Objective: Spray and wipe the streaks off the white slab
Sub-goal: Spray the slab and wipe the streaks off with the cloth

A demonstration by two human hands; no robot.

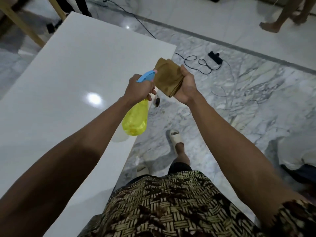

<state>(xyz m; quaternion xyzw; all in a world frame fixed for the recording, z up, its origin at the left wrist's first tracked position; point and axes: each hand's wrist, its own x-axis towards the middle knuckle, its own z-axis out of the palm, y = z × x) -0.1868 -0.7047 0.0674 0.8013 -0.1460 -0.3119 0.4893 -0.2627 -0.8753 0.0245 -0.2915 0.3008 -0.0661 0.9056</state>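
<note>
The white slab (68, 86) fills the left half of the view, glossy, with a bright lamp reflection on it. My left hand (139, 88) grips the neck of a yellow spray bottle (136, 118) with a blue trigger head (147, 76), held above the slab's right edge. My right hand (185, 86) holds a folded brown cloth (168, 77) right in front of the nozzle, just past the slab's edge, over the floor.
A marble floor (239, 100) lies to the right, with a black power strip (215, 57) and looped cables on it. My feet in pale sandals (176, 136) stand beside the slab. Another person's bare feet (270, 26) are at the top right. Wooden legs (22, 24) stand at the far left.
</note>
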